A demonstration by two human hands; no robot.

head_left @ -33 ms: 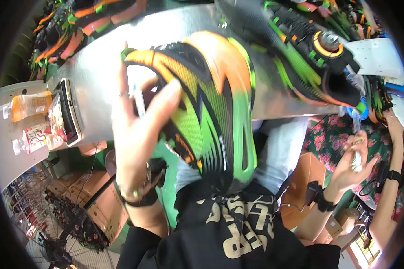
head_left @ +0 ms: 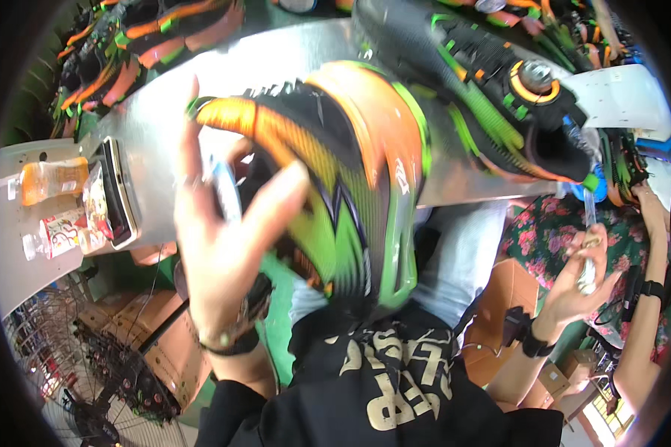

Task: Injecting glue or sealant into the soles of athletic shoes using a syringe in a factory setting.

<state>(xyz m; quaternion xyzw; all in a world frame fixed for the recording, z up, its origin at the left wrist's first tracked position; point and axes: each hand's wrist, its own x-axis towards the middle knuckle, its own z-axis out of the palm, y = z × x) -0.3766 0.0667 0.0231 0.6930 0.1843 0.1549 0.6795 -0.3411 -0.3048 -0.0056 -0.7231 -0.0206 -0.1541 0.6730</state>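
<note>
A sneaker [head_left: 343, 175] in orange, green and black is tilted up over my lap, at the table's near edge. My left hand [head_left: 220, 238] grips it at the opening, the thumb on the side and the fingers round the collar. A pale strip between thumb and fingers is blurred. Off to the right, my right hand [head_left: 583, 279] closes on a thin pale stick-like tool [head_left: 590, 212]. The tool reaches up toward a blue and clear plastic piece [head_left: 590, 190] by another sneaker [head_left: 499, 119], whose opening faces me. What its tip touches is hard to see.
Rows of matching sneakers [head_left: 149, 41] line the far left. A phone [head_left: 115, 190] and drink pouches [head_left: 52, 182] lie at left. Below them stands a fan [head_left: 82, 372]; a cardboard box [head_left: 499, 320] sits at lower right. Another person's arm [head_left: 652, 246] reaches in at far right.
My left hand has shifted slightly left and down, and the sneaker in it has tilted a little. My right hand has barely moved; the whole view has shifted slightly.
</note>
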